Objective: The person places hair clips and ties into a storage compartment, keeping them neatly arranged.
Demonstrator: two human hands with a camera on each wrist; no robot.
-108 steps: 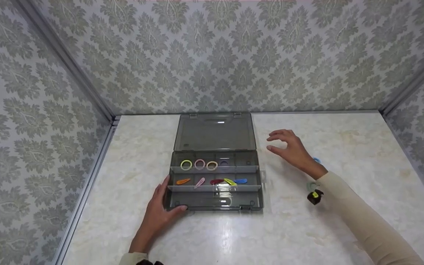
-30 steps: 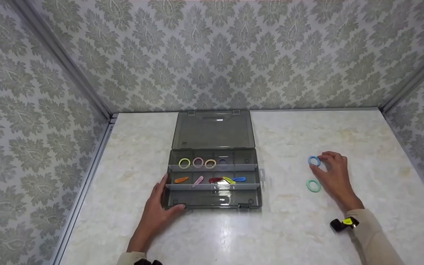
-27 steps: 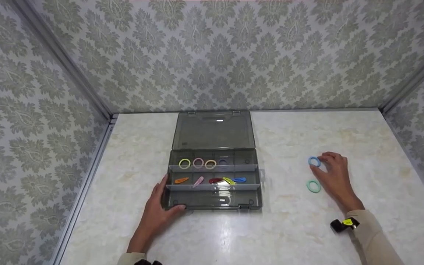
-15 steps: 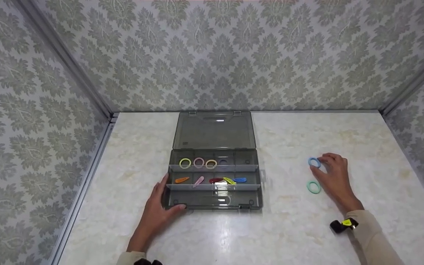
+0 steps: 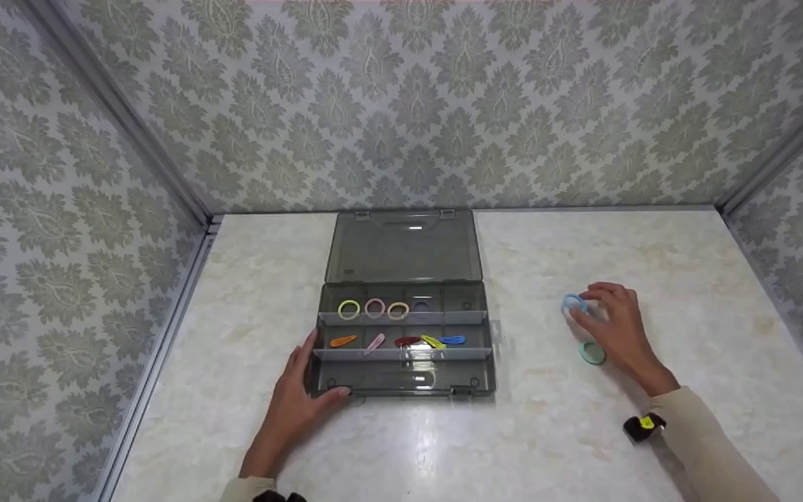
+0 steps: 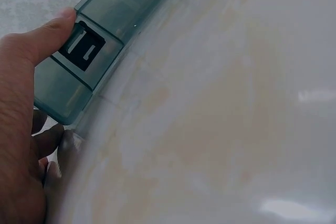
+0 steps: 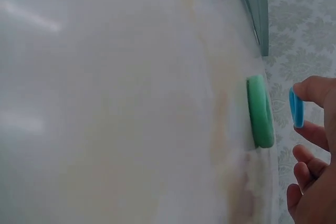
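Observation:
My right hand (image 5: 618, 332) pinches a light blue hair tie (image 7: 296, 107) between thumb and finger, held above the table. Below it a mint green hair tie (image 5: 592, 353) lies on the tabletop. To the left, a smoky grey plastic organizer box (image 5: 405, 376) lies with its lid (image 5: 405, 247) folded back. My left hand (image 5: 294, 399) grips its front left corner, thumb on the front wall (image 6: 52, 35) and fingers along the side. Yellow (image 5: 349, 309), pink (image 5: 374, 307) and peach (image 5: 398, 311) hair ties sit in the back row, with a faint dark one (image 5: 421, 307) beside them.
Several snap hair clips, among them an orange one (image 5: 343, 341) and a blue one (image 5: 453, 339), lie in the box's middle row. Patterned walls (image 5: 415, 104) close off the pale marbled table (image 5: 527, 432) behind and at the sides.
The right hand came from beside the box to the blue hair tie, took hold of it, and has now lifted it slightly leftward. The left hand stays on the box.

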